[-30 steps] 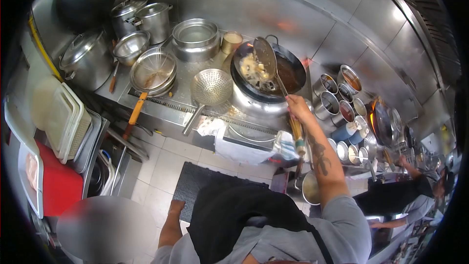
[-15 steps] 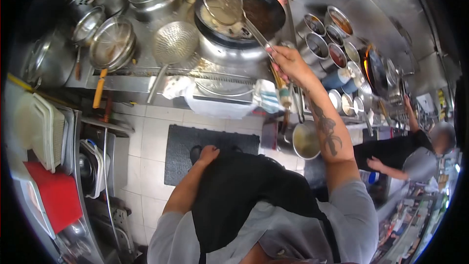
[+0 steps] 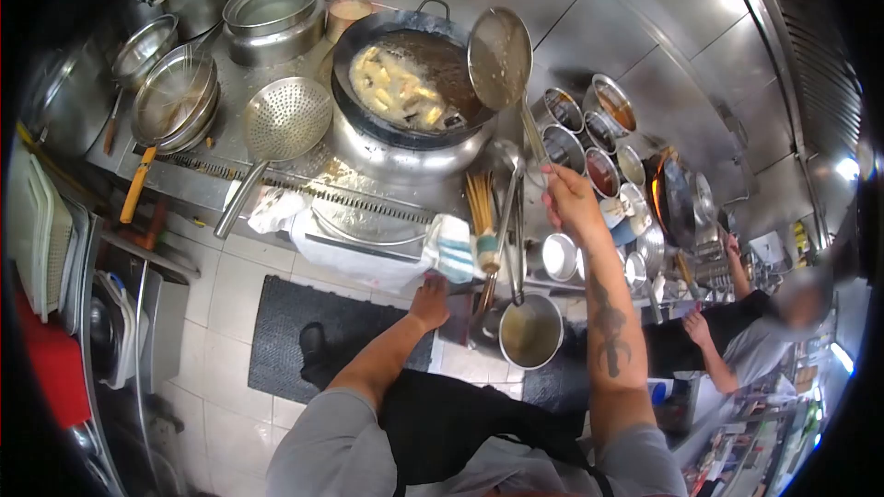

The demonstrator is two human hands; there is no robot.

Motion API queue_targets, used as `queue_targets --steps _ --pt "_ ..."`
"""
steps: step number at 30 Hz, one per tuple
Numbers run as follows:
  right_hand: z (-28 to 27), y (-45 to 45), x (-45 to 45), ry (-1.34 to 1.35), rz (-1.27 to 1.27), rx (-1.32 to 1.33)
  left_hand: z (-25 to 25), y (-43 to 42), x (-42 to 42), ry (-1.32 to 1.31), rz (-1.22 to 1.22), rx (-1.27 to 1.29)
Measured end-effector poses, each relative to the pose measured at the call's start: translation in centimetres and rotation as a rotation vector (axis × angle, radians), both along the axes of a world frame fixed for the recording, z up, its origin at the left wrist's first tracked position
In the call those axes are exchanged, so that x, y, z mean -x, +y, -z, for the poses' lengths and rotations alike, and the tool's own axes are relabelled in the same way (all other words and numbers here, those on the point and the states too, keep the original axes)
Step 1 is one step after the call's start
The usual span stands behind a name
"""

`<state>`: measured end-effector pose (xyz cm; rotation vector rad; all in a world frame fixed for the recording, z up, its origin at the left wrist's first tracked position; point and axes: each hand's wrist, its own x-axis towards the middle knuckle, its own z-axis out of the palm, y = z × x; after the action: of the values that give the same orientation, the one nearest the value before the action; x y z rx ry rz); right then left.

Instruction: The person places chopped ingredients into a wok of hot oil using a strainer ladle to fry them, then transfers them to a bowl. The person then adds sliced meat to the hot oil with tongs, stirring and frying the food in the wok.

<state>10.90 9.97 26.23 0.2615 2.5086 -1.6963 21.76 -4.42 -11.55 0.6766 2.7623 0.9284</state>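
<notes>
Skimmer (image 3: 500, 60): at right edge of wok (image 3: 373, 122), contact unclear.
Wok: pale food pieces (image 3: 394, 83) in dark liquid (image 3: 451, 64).
Right hand (image 3: 573, 202): fingers clamped on skimmer handle.
Left hand (image 3: 430, 302): low, just beside striped cloth (image 3: 449, 248); cannot tell if fingers apart or together.
Tabletop (image 3: 232, 92): perforated ladle (image 3: 288, 120) left of wok, bamboo brush (image 3: 482, 207) near right hand.

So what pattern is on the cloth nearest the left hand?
The cloth is white with blue-green stripes; it shows in the head view.
</notes>
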Motion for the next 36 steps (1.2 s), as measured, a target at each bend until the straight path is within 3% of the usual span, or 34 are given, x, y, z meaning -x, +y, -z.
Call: queue_targets --steps 9,11,13,17,20,21,23,25,29,32,36 --pt "0.2 -1.3 1.4 -0.187 0.057 0.136 3.3 2.4 0.1 -0.008 0.008 0.216" --pt "0.6 -2.0 1.6 -0.272 0.051 0.32 5.2 3.3 0.0 0.091 -0.043 0.318" --pt "1.3 -2.2 2.1 -0.296 0.0 0.366 6.0 3.8 0.7 0.024 -0.002 0.364" --pt "2.0 -3.7 3.0 -0.334 -0.058 0.531 5.6 4.4 1.7 -0.023 0.024 0.497" --pt "2.6 -4.5 4.6 -0.389 -0.055 0.613 4.6 3.1 1.0 -0.013 0.066 0.411" --pt "3.0 -4.6 5.3 -0.386 -0.067 0.627 3.6 1.7 0.4 -0.009 0.057 0.427" --pt "4.2 -4.7 6.8 -0.431 -0.081 0.733 2.1 -1.4 -1.6 -0.131 0.024 0.162" --pt "5.8 -4.7 8.3 -0.433 -0.105 0.773 3.2 -6.0 -4.0 -0.142 -0.085 0.158" --pt "8.0 -5.4 11.2 -0.434 -0.157 0.888 -0.7 -20.7 -7.2 -0.468 -0.357 0.387" --pt "9.5 -6.1 13.4 -0.42 -0.167 0.917 2.3 -31.8 -13.3 -0.605 -0.681 0.556" --pt "7.9 -7.9 13.3 -0.353 -0.142 0.845 -0.6 -42.1 -20.3 -0.822 -1.045 0.518"
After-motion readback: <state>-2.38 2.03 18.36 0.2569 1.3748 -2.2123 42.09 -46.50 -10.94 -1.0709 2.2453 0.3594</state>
